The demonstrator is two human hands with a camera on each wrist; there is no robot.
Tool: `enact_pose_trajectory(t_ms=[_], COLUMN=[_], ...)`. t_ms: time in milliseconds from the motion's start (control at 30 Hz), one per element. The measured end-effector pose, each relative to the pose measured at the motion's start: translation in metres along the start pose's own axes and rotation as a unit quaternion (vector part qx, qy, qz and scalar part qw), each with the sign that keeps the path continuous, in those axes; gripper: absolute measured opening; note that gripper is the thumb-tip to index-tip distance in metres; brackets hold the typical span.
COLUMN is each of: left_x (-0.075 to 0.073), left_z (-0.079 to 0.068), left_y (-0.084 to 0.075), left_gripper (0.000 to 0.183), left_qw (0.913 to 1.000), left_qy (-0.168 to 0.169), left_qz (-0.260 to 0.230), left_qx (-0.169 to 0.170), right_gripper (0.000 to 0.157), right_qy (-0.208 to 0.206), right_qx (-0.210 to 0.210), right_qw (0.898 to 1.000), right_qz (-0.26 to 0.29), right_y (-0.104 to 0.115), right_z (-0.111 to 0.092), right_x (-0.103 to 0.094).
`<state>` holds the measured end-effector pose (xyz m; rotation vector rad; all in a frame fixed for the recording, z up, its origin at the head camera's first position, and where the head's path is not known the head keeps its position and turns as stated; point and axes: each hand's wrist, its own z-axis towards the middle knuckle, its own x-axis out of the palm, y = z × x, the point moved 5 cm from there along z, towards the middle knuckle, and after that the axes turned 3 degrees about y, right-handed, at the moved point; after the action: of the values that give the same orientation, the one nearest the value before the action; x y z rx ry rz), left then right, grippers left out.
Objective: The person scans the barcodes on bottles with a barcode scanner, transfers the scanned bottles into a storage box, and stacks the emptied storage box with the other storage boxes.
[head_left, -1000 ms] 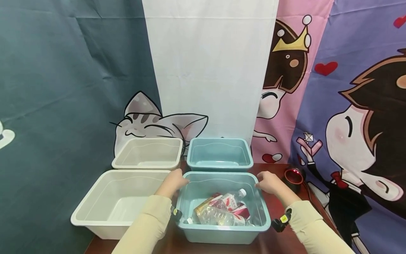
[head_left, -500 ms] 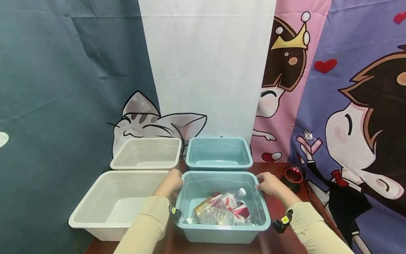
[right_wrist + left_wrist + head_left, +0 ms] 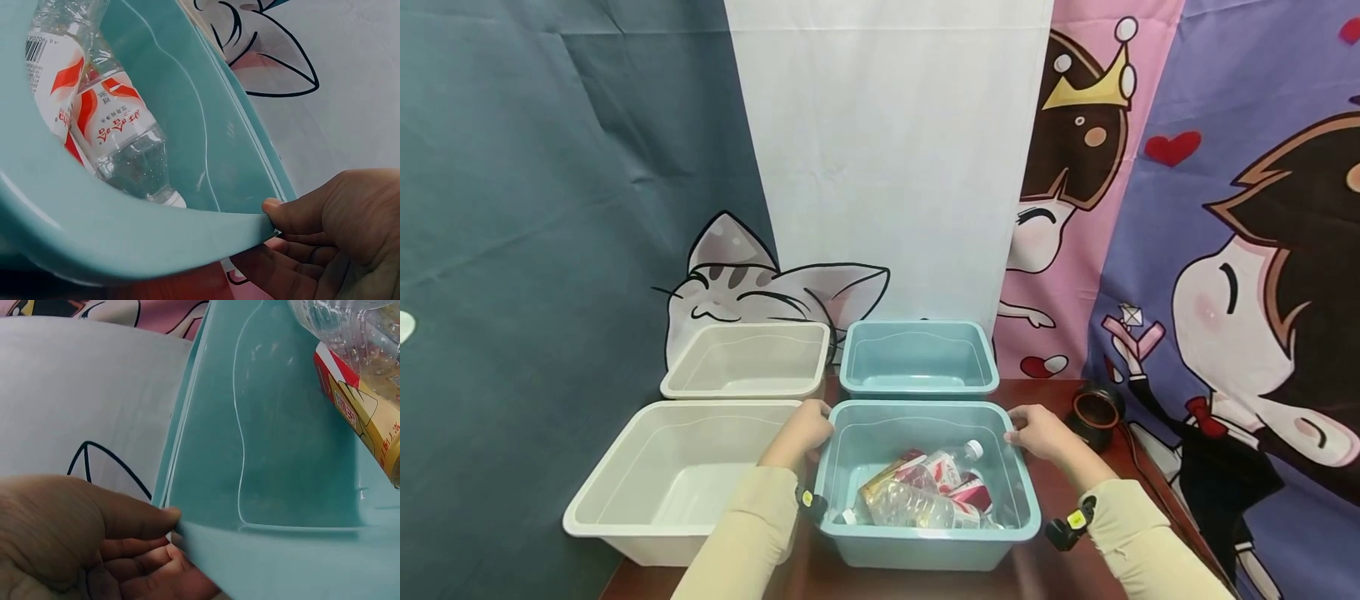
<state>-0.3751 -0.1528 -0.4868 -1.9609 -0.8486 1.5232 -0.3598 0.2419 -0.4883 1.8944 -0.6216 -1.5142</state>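
Observation:
A blue-green plastic basin (image 3: 917, 550) stands at the front centre in the head view, holding several clear plastic bottles (image 3: 917, 505) with red-and-white labels and a yellow-and-red carton (image 3: 359, 409). At its far left corner my left hand (image 3: 805, 429) grips the rim, thumb on top and fingers curled beneath. My right hand (image 3: 1037, 429) pinches the rim at the far right corner the same way, with the thumb over the edge in the right wrist view. One bottle (image 3: 119, 119) lies with its white cap toward the basin wall.
Left of the basin stands a large cream basin (image 3: 647, 528). Behind are a smaller cream basin (image 3: 745, 392) and a smaller blue basin (image 3: 917, 390). A dark round device (image 3: 1093, 415) with a cable sits on the red-brown table (image 3: 1060, 558) at right. A printed curtain (image 3: 887, 167) hangs behind.
My left hand has shifted slightly left and its fingers have closed round the rim. My right hand has settled on its corner. The red glow on the dark device has gone out.

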Motion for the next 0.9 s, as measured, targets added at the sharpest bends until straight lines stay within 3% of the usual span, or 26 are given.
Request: enact_pose_trajectory(t_ms=[200, 567, 800, 900], left_x=[0.002, -0.001, 0.001, -0.001], left_z=[0.0, 0.0, 0.002, 0.0], left_y=[0.003, 0.0, 0.002, 0.002], left_gripper=[0.034, 0.037, 0.038, 0.038], left_qw=[0.9995, 0.9996, 0.9995, 0.9996], left_qy=[0.007, -0.002, 0.007, 0.009], left_qz=[-0.031, -0.027, -0.029, -0.027], left_qx=[0.001, 0.007, -0.007, -0.006], right_gripper=[0.038, 0.038, 0.043, 0.045], right_qy=[0.002, -0.003, -0.019, -0.04], right_qx=[0.003, 0.006, 0.008, -0.005], right_qw=[1.0, 0.999, 0.994, 0.993], right_qz=[-0.017, -0.036, -0.108, -0.115], right_y=[0.001, 0.003, 0.013, 0.024], right_z=[0.002, 0.005, 0.013, 0.017], right_x=[-0.002, -0.007, -0.013, -0.014])
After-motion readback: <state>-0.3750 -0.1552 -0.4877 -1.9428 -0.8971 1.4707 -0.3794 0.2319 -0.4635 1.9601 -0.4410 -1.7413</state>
